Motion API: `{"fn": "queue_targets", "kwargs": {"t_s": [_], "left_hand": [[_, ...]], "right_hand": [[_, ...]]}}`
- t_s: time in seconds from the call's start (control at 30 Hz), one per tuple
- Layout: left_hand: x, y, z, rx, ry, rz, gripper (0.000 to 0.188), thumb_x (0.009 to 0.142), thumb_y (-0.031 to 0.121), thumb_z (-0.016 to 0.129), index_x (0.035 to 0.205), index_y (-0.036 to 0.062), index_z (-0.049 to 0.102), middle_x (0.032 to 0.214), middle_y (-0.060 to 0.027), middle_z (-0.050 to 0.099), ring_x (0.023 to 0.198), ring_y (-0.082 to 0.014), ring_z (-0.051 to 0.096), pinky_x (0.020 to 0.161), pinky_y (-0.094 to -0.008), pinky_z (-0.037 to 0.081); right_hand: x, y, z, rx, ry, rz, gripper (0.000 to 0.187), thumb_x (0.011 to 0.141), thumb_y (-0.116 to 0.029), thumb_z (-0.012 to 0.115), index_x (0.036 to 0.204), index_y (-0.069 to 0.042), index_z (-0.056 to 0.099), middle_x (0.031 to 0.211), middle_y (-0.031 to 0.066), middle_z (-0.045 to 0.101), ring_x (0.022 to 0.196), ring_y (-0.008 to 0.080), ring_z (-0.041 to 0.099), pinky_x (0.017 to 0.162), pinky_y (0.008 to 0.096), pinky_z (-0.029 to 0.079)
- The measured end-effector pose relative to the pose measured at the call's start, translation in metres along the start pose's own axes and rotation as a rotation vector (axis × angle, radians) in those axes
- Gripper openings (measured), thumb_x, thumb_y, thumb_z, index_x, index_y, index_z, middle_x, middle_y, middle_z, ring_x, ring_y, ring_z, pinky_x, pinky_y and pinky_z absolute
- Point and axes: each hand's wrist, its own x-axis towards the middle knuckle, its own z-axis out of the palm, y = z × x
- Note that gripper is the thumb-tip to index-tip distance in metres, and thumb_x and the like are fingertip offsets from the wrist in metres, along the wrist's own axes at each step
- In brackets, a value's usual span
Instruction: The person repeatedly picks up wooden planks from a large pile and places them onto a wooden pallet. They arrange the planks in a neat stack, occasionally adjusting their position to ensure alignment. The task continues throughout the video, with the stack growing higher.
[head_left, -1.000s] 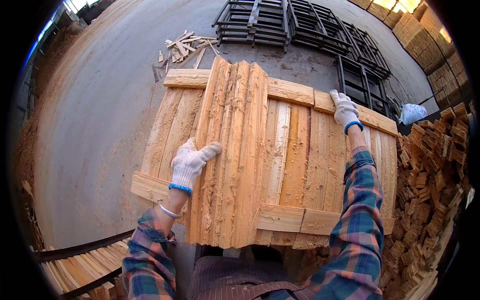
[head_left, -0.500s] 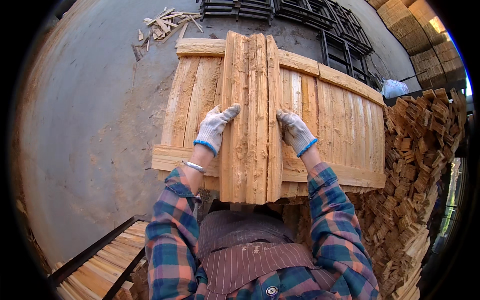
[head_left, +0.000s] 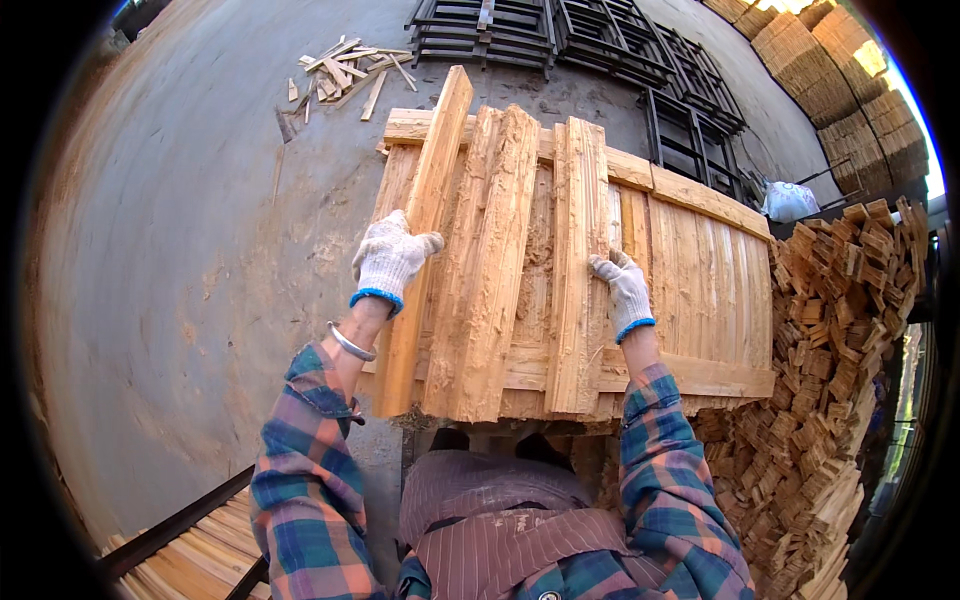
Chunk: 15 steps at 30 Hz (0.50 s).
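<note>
Several long wooden planks with rough, splintered faces lie lengthwise across a layer of slats with two cross battens. In my gloved left hand point(head_left: 390, 255) is the leftmost plank point(head_left: 436, 170), tilted on its edge, with my thumb along its right side. My gloved right hand point(head_left: 626, 285) is closed against the right edge of another plank point(head_left: 577, 330); its fingertips are partly hidden. Between them lie rough planks point(head_left: 490, 290), touched by neither hand. Bare slats point(head_left: 700, 270) continue to the right under the upper batten point(head_left: 705, 200) and lower batten point(head_left: 690, 375).
A tall heap of short wood pieces point(head_left: 800, 400) stands at the right. Black metal racks point(head_left: 600, 40) lie at the back, near scattered scrap sticks point(head_left: 345, 70). A white bag point(head_left: 789, 201) sits at the far right corner. A dark-framed rack of planks point(head_left: 190, 555) is at lower left.
The bunched planks have spread apart. My left hand moved left with one plank tipped onto its edge, and my right hand moved right with another. The whole view has shifted slightly.
</note>
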Motion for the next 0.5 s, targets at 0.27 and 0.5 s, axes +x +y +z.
{"fn": "queue_targets", "kwargs": {"t_s": [0.27,0.5], "left_hand": [[0.046,-0.086,0.006,-0.976,-0.107,0.181,0.06,0.081,0.026,0.081,0.129,-0.002,0.058,0.119,-0.0106,0.068,0.102,-0.0173,0.064,0.086,-0.0319,0.053],[0.005,-0.029,0.018,0.063,0.363,0.306,0.073,0.082,0.035,0.079,0.141,0.0044,0.047,0.143,-0.016,0.049,0.123,-0.0305,0.053,0.096,-0.0389,0.049]], "right_hand": [[-0.003,-0.003,-0.024,0.0,0.003,-0.012,0.044,0.09,-0.004,0.065,0.128,0.012,0.049,0.103,0.0083,0.068,0.09,0.0127,0.065,0.082,0.0227,0.054],[-0.005,0.003,-0.032,-0.004,0.042,-0.025,0.039,0.087,-0.011,0.072,0.119,0.007,0.059,0.103,0.0059,0.068,0.091,0.0109,0.063,0.083,0.0237,0.051]]}}
